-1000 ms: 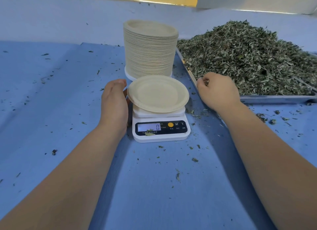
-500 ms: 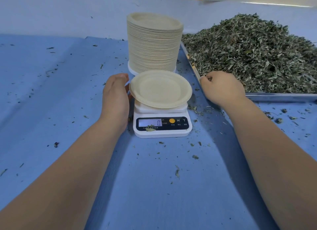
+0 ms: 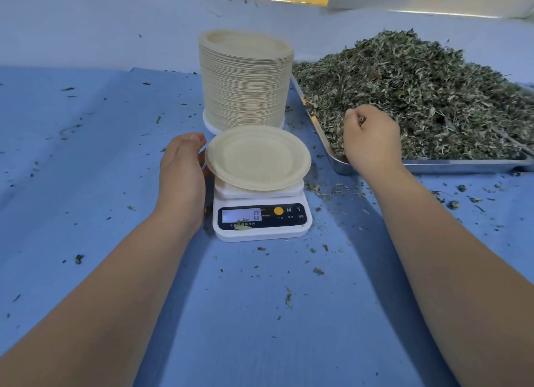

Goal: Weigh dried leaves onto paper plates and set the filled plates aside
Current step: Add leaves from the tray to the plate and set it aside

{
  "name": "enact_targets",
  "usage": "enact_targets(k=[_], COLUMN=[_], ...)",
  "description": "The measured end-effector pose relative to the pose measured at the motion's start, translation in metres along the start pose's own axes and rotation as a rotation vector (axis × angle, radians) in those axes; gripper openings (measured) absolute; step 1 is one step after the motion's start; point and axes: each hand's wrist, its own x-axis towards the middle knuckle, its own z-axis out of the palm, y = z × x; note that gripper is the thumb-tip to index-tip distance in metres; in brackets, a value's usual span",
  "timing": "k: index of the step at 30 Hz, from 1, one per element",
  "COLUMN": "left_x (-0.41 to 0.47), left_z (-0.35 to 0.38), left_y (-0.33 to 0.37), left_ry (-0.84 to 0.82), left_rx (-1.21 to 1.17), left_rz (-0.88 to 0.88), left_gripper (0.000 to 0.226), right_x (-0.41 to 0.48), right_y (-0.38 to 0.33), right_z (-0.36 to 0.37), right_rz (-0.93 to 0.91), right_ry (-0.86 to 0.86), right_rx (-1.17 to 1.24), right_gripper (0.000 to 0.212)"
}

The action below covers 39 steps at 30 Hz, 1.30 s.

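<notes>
R hand (image 3: 371, 135): fingers curled, clutching a pinch of dried green leaves (image 3: 419, 97) at the corner of the steel tray (image 3: 462, 165) nearest the white digital scale (image 3: 261, 222), to the scale's right. L hand (image 3: 182, 170): fingers straight, relaxed, just left of the round beige paper plate (image 3: 257, 158) atop the scale; contact unclear. Display reads "0"; buttons "M", "T"; small print illegible. Tall plate stack (image 3: 245, 80) behind the scale.

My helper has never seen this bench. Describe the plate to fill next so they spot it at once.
Find the tall plate stack mid-table, left of the tray of leaves. In front of it stands a white scale. The plate lies alone on that scale, empty, beside the left hand.
</notes>
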Motion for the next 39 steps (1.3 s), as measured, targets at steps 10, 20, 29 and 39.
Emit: enact_targets(k=[10, 20, 29, 39], left_x=[0.0, 0.006, 0.003, -0.001], left_z=[0.003, 0.001, 0.002, 0.003], left_y=[0.0, -0.002, -0.002, 0.001], left_ry=[0.0, -0.013, -0.003, 0.025], left_rx=[0.011, 0.019, 0.008, 0.022], left_rz=[0.013, 0.015, 0.013, 0.018], left_gripper=[0.02, 0.021, 0.023, 0.028], right_x=[0.025, -0.036, -0.053, -0.04], right_y=[-0.045, -0.128, -0.113, -0.036], right_z=[-0.018, 0.025, 0.017, -0.002], right_rz=[-0.056, -0.44, -0.387, -0.254], right_ry=[0.009, -0.295, -0.398, -0.072], right_rx=[0.156, 0.067, 0.193, 0.03], right_gripper=[0.033, 0.032, 0.021, 0.027])
